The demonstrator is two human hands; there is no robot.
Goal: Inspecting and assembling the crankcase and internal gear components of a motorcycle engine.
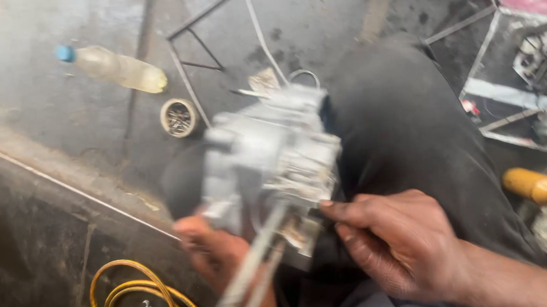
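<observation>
Your right hand [395,244] is pinching a small fitting on the grey metal engine part [271,160] at mid-frame, resting over your knee. Your left hand [213,250] is gripping it from below; keep that support steady so the pinch stays precise.

You have one grey metal engine part [271,160] in view, and around it one plastic bottle [117,68], one round tin [179,118], one yellow hose coil [139,297], one yellow-handled tool [536,186].
</observation>
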